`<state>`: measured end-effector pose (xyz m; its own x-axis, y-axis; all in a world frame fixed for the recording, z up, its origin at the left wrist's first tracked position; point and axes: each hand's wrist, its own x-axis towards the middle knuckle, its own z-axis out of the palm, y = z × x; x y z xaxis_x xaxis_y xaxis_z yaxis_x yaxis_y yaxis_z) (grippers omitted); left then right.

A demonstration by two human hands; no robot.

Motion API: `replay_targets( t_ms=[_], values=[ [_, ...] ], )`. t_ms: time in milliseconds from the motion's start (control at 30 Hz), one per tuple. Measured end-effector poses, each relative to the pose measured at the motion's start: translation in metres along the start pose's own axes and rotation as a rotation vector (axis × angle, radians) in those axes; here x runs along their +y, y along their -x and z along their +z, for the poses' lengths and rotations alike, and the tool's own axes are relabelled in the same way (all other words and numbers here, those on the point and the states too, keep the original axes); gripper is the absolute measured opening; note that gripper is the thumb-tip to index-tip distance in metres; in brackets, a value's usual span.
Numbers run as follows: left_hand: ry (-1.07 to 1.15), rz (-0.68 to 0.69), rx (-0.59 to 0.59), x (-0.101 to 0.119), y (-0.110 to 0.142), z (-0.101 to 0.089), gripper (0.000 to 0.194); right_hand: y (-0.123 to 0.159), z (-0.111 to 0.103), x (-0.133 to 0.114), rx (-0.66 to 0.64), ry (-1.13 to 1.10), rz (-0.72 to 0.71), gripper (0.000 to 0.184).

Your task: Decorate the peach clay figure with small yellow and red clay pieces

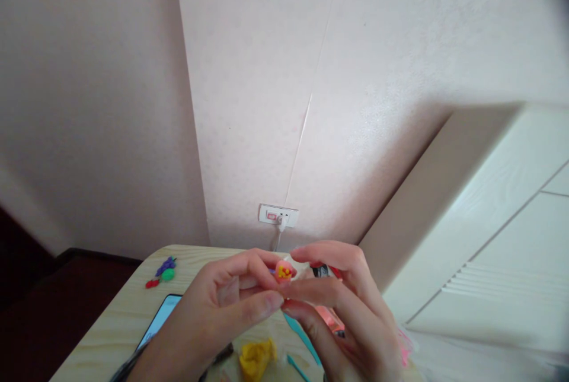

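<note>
Both my hands are raised close to the camera over a light wooden table (115,317). My left hand (217,311) and my right hand (342,305) pinch together on a small pink clay piece with yellow and red bits (283,271), fingertips meeting around it. My right hand also seems to hold a pink tool (331,320) against the palm. A lump of yellow clay (256,358) lies on the table just below the hands.
Small purple, green and red clay shapes (162,271) sit at the table's far left. A phone (160,320) lies near my left wrist. Teal tools (297,334) lie under the hands. A wall socket with a plug (278,215) is behind; white furniture (498,239) stands on the right.
</note>
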<state>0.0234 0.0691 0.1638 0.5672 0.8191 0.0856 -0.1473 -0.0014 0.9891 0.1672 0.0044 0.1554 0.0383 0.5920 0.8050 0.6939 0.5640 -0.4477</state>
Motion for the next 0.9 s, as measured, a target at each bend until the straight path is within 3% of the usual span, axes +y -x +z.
replay_targets(
  t_ms=[233, 533, 667, 900],
  values=[
    [0.094, 0.007, -0.11, -0.006, 0.001, -0.005, 0.02, -0.003, -0.004, -0.001, -0.002, 0.017, -0.061, 0.011],
    [0.032, -0.059, -0.032, 0.004, 0.004, 0.001, 0.026, 0.0, 0.002, -0.003, 0.058, -0.004, -0.045, 0.013],
    [0.074, -0.057, -0.016, 0.004, 0.005, 0.003, 0.018, 0.0, -0.002, -0.002, -0.007, 0.033, -0.076, 0.009],
    [0.152, -0.005, -0.081, 0.0, 0.001, 0.002, 0.01, -0.002, -0.002, -0.005, -0.032, 0.039, -0.077, 0.008]
  ],
)
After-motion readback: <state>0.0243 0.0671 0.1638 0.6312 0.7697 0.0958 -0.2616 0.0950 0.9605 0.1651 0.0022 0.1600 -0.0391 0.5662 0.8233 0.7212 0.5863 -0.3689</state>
